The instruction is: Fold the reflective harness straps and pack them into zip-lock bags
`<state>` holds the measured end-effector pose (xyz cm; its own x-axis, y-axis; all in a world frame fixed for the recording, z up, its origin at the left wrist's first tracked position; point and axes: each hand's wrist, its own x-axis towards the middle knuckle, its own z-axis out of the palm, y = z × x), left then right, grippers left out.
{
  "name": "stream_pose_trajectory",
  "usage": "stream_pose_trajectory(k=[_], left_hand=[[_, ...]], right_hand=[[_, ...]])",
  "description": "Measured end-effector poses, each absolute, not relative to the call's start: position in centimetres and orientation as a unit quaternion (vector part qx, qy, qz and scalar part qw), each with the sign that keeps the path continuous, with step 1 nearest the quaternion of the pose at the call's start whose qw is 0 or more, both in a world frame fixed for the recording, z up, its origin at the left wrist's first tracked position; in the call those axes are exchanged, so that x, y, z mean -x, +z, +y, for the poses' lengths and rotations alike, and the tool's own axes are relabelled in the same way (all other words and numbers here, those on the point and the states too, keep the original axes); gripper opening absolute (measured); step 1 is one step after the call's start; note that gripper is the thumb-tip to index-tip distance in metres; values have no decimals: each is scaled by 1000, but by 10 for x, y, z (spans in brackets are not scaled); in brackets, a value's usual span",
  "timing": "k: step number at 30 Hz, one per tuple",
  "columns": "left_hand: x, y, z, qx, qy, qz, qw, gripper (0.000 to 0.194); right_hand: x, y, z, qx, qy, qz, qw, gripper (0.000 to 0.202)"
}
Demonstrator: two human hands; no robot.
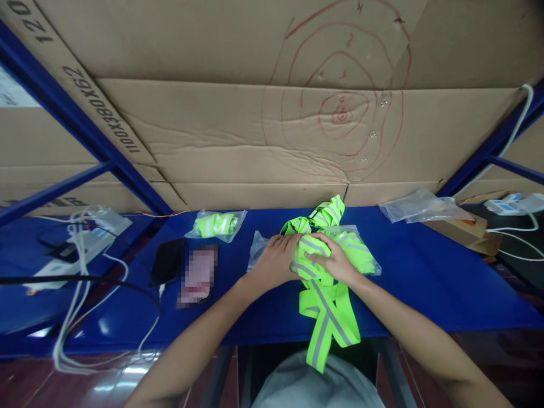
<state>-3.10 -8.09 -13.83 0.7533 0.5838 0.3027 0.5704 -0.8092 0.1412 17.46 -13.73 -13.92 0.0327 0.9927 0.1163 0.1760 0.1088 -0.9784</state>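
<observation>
Both hands are closed around a bunched neon-yellow reflective strap with grey stripes, in the middle of the blue table. My left hand grips its left side, fingers partly hidden behind the bundle. From the right, my right hand wraps it with the thumb across the front. Loose ends of the strap hang over the table's front edge toward my lap. More of the same yellow webbing lies just behind my hands. Touching distance to the right is a clear bag with a folded yellow strap inside.
Another bagged yellow strap lies at the back left. A black phone-like device and a second phone rest left of my arm. Power strips with white cables sit far left. Clear plastic bags overlap a cardboard box at right.
</observation>
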Motion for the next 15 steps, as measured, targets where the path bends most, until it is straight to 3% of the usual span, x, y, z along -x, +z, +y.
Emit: stream_pose_trajectory(k=[3,5,11,15], left_hand=[[27,-141,-84,-936,174,305,-8,138],[26,-142,-87,-938,177,297,-21,142],[25,-143,-89,-932,205,298,-26,89],[26,-147,-87,-933,206,296,3,96]], right_hand=[[-170,-141,-136,537,442,-502,514,58],[-168,-139,-137,531,467,-482,518,63],[-164,-134,-142,525,456,-500,517,63],[-171,-136,-140,522,386,-562,512,69]])
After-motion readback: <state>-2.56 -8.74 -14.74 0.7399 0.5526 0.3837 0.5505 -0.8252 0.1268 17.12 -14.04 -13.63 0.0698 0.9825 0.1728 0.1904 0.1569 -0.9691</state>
